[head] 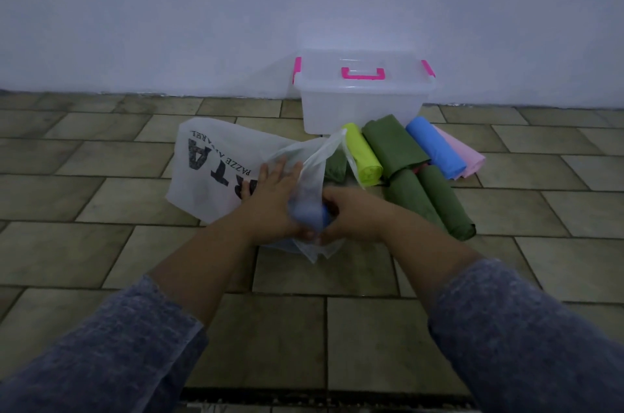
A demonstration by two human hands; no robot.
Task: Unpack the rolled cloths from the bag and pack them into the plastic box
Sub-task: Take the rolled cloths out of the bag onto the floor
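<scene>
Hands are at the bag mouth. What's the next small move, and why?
Probably slide the blue rolled cloth out of the white printed plastic bag with the right hand while the left hand pins the bag: the roll sits between both hands, partly under the bag's film.

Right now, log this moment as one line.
left hand: flat on bag | right hand: grips blue roll at bag mouth | box: lid on | unpacked rolls: floor before box
</scene>
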